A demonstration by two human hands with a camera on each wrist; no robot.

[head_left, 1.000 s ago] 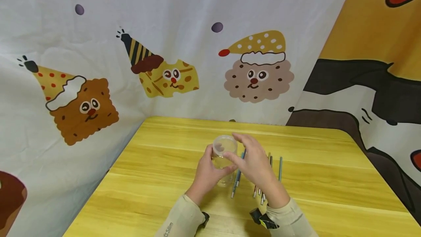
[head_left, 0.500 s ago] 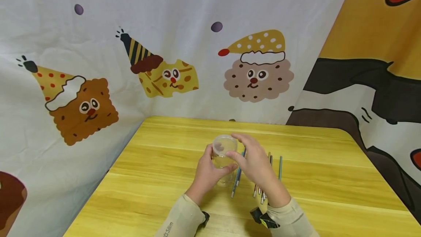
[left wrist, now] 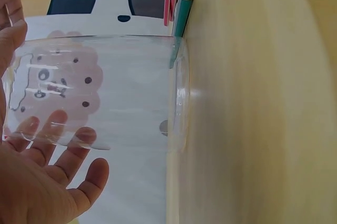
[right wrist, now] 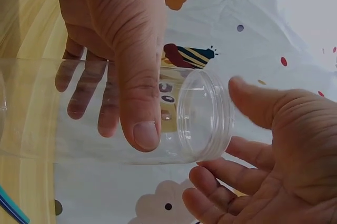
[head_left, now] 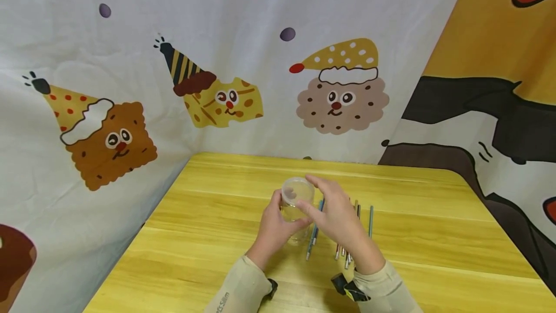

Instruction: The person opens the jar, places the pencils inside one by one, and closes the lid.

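A clear, tall plastic jar (head_left: 297, 209) stands upright in the head view between both hands. My left hand (head_left: 273, 228) grips its upper part, the thumb across the near side. In the right wrist view, that hand's other fingers show through the clear wall (right wrist: 31, 113). Around the jar's top rim curves my right hand (head_left: 340, 216). The right wrist view has the right thumb a small gap off the rim (right wrist: 210, 116), while a fingertip is at the rim's other side. Whether a separate lid sits on top, I cannot tell.
Several pencils lie on the wooden table (head_left: 195, 235): a patterned blue pair (head_left: 312, 243) beside the jar, a bunch (head_left: 346, 260) by the right forearm, and a teal pencil (head_left: 370, 221) farther right. A cartoon-printed cloth (head_left: 260, 144) hangs behind the table.
The right thumb shifts slightly right along the jar's rim, then back left. The left hand keeps its grip, and the jar stays in place.
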